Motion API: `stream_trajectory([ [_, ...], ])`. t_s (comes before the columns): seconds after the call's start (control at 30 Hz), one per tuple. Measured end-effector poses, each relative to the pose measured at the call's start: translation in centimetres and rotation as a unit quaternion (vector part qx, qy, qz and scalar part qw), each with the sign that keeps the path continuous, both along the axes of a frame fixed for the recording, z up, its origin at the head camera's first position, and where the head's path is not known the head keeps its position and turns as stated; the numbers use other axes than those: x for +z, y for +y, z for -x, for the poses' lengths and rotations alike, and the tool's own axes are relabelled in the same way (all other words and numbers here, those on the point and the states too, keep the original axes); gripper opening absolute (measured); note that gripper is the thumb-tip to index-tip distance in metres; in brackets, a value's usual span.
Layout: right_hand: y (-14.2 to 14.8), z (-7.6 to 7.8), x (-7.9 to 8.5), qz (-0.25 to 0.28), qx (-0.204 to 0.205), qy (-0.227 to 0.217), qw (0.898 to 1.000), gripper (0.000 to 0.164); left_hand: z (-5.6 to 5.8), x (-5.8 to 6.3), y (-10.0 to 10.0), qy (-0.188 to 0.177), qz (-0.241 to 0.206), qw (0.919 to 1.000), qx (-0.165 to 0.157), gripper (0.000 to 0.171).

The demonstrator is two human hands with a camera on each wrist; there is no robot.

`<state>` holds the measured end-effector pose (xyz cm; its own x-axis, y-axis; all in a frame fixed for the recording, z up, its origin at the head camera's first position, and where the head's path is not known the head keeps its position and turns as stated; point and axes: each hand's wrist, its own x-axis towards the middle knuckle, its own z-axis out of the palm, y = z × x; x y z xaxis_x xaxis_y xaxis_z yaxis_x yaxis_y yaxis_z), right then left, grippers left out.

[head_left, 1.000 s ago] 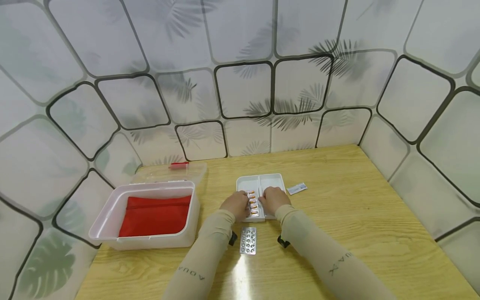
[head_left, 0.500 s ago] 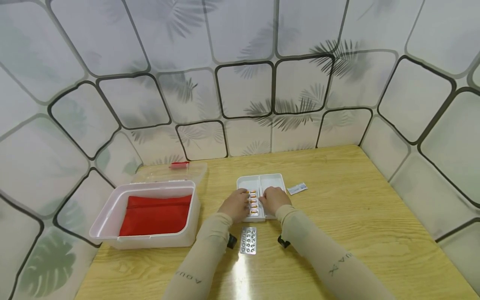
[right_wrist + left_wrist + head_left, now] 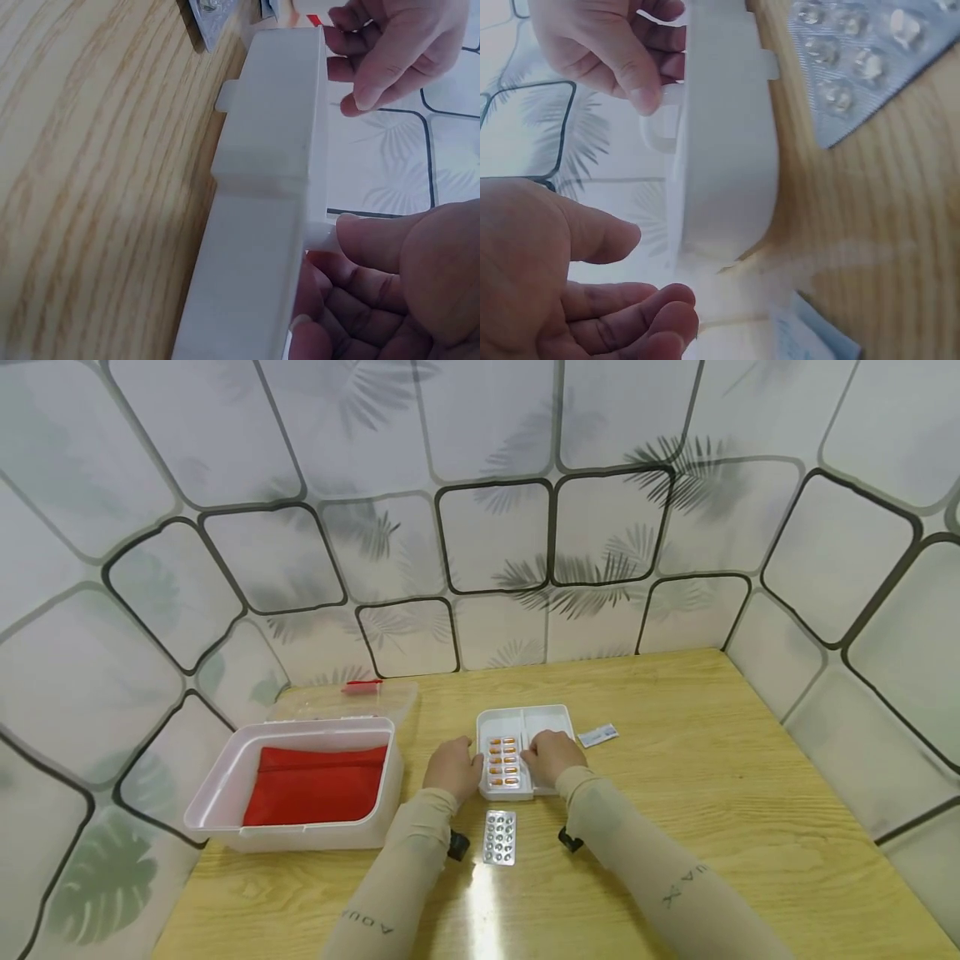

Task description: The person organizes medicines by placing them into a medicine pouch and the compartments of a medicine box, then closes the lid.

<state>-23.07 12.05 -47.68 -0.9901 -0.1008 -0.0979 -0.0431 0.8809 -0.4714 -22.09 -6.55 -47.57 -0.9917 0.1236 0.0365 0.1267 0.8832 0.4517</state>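
Observation:
A white two-part plastic box lies open in the middle of the table. In its left part sits a clear blister pack of orange capsules. My left hand is beside the box's left wall, fingers loosely bent and holding nothing. My right hand reaches into the right part; in the right wrist view its thumb and curled fingers pinch a small white loop handle at the box. Nearer to me lies a silver blister pack of round tablets.
At the left stands a white bin with a red zip pouch in it, its clear lid folded back. A small printed sachet lies right of the box. Another small packet shows in the left wrist view.
My left hand has let go of the capsule pack and moved left out of the box, so both capsule rows show. My right hand has stayed in place.

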Motion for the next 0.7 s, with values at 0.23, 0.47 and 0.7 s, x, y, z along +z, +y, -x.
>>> stream_trajectory([
  [0.23,0.0,0.0,-0.2,0.008,0.003,0.008,1.0,0.036,0.0,-0.3,-0.1,-0.023,-0.001,0.9996,0.016,0.03],
  [0.47,0.0,-0.1,-0.1,0.004,0.008,0.006,1.0,0.036,-0.1,-0.6,-0.3,-0.028,0.021,0.9993,0.012,0.027],
  [0.7,1.2,-0.7,0.3,0.015,0.027,0.021,0.999,0.025,0.0,-0.9,-0.3,-0.045,0.015,0.9988,0.009,0.03],
])
